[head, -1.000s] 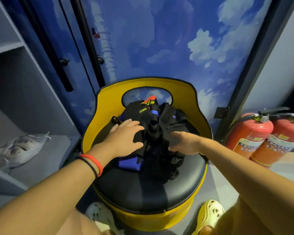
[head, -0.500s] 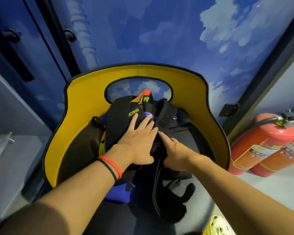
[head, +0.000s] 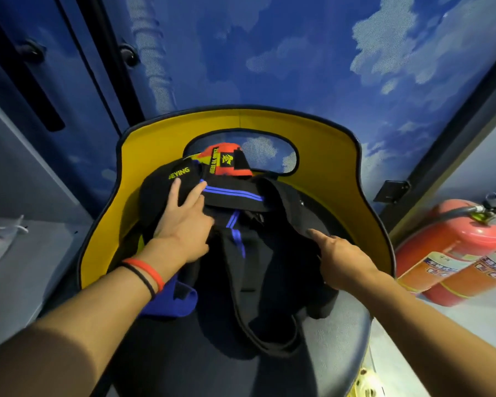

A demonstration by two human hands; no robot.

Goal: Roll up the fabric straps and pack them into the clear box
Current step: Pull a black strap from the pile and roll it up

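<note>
Yellow-backed chair [head: 335,156] holds a heap of fabric straps [head: 258,253].
The left grip [head: 184,224] presses flat on the cloth, fingers [head: 175,190] spread, holding nothing; the right grip [head: 341,253] touches the heap with one straight finger, the rest hidden, its hold unclear. A red strap [head: 226,161] tops the pile, lettering blurred.

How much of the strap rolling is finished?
Done: nothing yet. The fabric straps lie in a loose, unrolled heap on the yellow-backed chair. In hand: the left hand presses on the black strap with yellow lettering, and the right hand touches the heap's edge. Left: rolling every strap and packing; no clear box is in view.
</note>
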